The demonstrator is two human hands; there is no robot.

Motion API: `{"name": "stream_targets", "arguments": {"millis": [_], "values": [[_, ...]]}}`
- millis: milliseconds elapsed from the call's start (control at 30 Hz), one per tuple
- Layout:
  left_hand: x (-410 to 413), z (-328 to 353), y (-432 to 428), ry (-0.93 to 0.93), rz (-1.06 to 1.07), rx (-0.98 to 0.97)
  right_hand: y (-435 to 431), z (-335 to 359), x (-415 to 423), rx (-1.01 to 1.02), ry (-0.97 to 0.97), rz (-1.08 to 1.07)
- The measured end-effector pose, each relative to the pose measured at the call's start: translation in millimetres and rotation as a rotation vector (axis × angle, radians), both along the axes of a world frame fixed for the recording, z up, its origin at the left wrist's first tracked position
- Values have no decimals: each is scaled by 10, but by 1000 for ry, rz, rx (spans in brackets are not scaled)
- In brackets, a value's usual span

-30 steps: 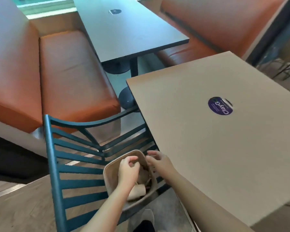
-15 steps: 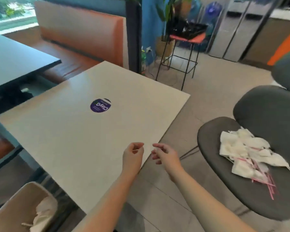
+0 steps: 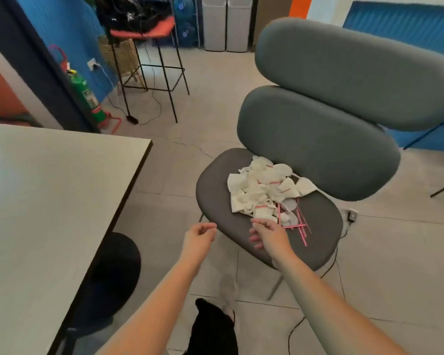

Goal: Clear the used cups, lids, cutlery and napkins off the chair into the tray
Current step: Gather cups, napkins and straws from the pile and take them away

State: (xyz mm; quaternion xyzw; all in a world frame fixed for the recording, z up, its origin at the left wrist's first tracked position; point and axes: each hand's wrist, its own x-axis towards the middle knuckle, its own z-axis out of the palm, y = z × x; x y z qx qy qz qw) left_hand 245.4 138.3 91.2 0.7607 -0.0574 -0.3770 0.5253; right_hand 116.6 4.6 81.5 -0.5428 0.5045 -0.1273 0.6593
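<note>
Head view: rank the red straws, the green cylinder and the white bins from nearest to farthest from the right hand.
From the right hand:
1. Red straws, just right of it on the seat.
2. Green cylinder, far left by the blue wall.
3. White bins, at the back.

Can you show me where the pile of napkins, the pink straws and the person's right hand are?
pile of napkins (image 3: 262, 190), head view: on the crumpled white paper in the middle of the heap.
pink straws (image 3: 301, 226), head view: on the bundle's thin stems.
right hand (image 3: 268, 235), head view: on the back of the hand.
</note>
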Motion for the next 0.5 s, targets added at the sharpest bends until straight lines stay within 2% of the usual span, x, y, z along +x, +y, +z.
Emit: {"name": "stream_targets", "arguments": {"millis": [233, 367, 500], "values": [[103, -635, -1373, 178, -169, 129, -1270, -403, -370, -70, 280, -20], [130, -911, -1751, 258, -227, 246, -1786, -676, -570, -131, 482, 89], [155, -1234, -1981, 312, -174, 352, -2145, -1096, -645, -153, 726, 251]]}}
